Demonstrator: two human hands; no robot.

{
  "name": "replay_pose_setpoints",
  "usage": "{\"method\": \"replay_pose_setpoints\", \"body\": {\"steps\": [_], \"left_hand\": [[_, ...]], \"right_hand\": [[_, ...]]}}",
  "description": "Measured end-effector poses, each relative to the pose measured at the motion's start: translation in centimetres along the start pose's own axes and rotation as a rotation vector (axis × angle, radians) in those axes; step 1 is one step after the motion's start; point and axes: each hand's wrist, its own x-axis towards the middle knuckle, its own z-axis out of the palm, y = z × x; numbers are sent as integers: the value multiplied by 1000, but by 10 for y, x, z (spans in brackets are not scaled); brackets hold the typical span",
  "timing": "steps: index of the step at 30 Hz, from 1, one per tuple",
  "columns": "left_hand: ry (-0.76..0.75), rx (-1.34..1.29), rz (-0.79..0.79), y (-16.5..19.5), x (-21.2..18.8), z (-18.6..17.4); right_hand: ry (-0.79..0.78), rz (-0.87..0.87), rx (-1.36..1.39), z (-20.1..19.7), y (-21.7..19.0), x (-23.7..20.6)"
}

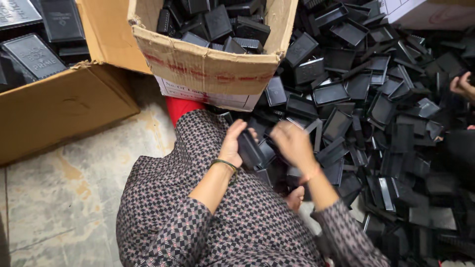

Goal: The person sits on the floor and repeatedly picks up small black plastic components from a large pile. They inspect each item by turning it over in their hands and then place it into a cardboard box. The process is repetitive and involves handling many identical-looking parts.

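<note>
Black box in left hand

Two cardboard boxes and one uncountable heap of black plastic trays.

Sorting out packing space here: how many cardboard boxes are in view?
2. One open box at top centre, filled with black trays; another box at left, also holding black pieces. More may lie outside the frame.

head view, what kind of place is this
Likely a small packing or assembly workshop: a heap of black plastic box parts on a bare concrete floor, and brown cardboard cartons filled with them.
</note>
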Motion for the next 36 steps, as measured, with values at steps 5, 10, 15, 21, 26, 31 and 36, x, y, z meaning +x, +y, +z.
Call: {"method": "replay_pose_setpoints", "body": {"steps": [5,10,15,21,26,31,36], "left_hand": [[115,193,90,16,-36,-25],[88,355,-20,23,-45,-6],[-76,506,28,3,-82,16],[84,641,259,16,-122,31],[200,221,249,46,-121,33],[96,283,236,34,-134,37],[113,483,469,18,-151,45]], "right_hand": [[156,-71,-736,25,84,16],[-16,425,354,18,53,-15],[-46,404,732,36,-26,-66],[34,86,217,35,-76,-85],[-134,376,948,38,-93,-92],[-56,244,598,37,-108,-108],[78,-8,333,43,-109,-111]]}}
